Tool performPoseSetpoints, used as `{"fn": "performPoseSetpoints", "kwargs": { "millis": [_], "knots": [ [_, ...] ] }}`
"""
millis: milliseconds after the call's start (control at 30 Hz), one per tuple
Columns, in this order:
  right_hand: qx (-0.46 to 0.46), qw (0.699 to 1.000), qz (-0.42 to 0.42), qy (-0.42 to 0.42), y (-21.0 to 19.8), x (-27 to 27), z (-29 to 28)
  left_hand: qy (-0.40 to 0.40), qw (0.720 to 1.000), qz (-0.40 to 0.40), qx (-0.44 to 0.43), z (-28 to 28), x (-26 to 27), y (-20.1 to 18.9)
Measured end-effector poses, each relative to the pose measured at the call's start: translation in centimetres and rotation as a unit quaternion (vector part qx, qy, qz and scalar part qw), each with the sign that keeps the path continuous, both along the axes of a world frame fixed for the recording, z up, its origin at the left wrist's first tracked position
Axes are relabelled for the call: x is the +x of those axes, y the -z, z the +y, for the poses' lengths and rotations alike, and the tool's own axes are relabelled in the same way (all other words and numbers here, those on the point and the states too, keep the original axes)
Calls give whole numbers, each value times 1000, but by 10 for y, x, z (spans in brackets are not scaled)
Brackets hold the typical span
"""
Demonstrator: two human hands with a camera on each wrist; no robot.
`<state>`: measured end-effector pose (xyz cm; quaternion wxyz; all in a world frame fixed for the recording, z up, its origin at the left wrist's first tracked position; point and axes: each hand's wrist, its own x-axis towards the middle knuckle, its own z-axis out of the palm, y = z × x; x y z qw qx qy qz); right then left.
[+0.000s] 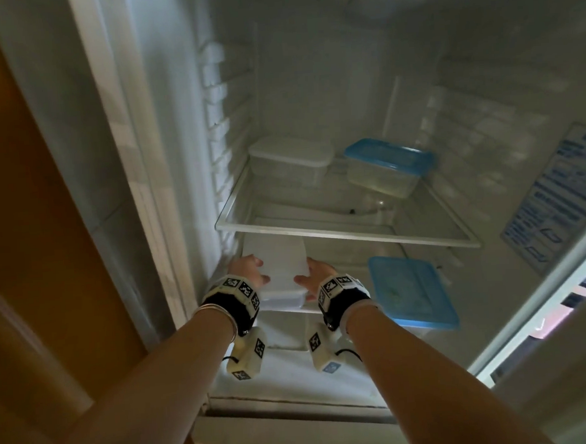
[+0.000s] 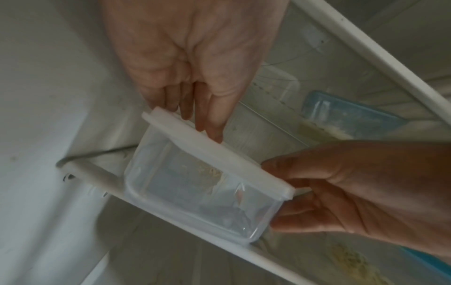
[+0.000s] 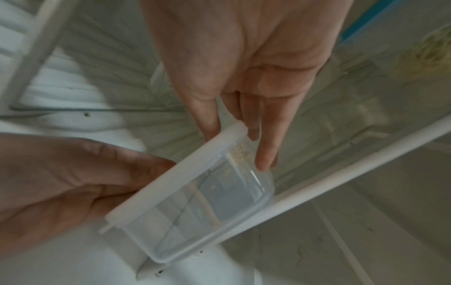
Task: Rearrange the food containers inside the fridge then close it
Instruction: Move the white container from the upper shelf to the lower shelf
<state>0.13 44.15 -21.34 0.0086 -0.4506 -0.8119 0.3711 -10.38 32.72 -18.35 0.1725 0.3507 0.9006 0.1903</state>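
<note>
A clear food container with a white lid (image 1: 280,267) sits at the left front of the lower fridge shelf (image 2: 97,173), partly over its front rim. My left hand (image 1: 253,272) grips its left end with the thumb on the lid. My right hand (image 1: 305,277) grips its right end the same way. In the left wrist view the container (image 2: 195,183) lies between the left fingers (image 2: 207,119) and the right hand (image 2: 341,192). The right wrist view shows a few crumbs of food inside the container (image 3: 195,202).
On the upper glass shelf (image 1: 347,230) stand a white-lidded container (image 1: 291,156) at left and a blue-lidded one (image 1: 387,168) at right. Another blue-lidded container (image 1: 412,290) sits at the right of the lower shelf. The fridge's left wall (image 1: 194,193) is close beside my left hand.
</note>
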Motion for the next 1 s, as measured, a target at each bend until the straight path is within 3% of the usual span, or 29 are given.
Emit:
{"fn": "performPoseSetpoints", "kwargs": {
  "millis": [367,533,767,867,1000],
  "knots": [
    [8,1000,1,6,5,-20,7,-10,999,-43,-10,30,-25,11],
    [1,1000,7,5,5,-20,7,-11,1000,-19,-7,37,-32,29],
    [48,998,-46,-12,-10,-11,-6,-8,1000,-22,-2,19,-12,2],
    [84,995,-57,-17,-26,0,-17,19,1000,12,-6,6,-5,-7],
    [121,989,-79,-19,-50,20,-39,64,998,-8,-9,-7,5,-22]
  ]
}}
